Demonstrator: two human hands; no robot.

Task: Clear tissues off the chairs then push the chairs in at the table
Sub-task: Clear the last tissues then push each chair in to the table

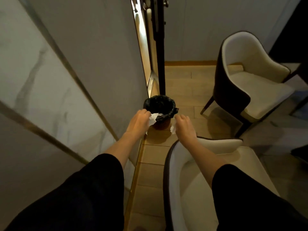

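Note:
My left hand (139,121) holds a crumpled white tissue (153,120) right at the near rim of a small bin (160,106) lined with a black bag. My right hand (183,124) grips a second white tissue (173,129) just right of the bin, a little above the floor. Both arms reach forward over the back of a cream chair (191,189) with a dark outer shell, close below me. Another cream chair (253,77) stands farther off at the right, its seat bare.
A grey marble wall with gold trim (58,80) runs along the left. Behind the bin stands a dark door post (160,47). Beige floor tiles (180,84) lie between wall and chairs. A dark table edge (298,70) shows at the far right.

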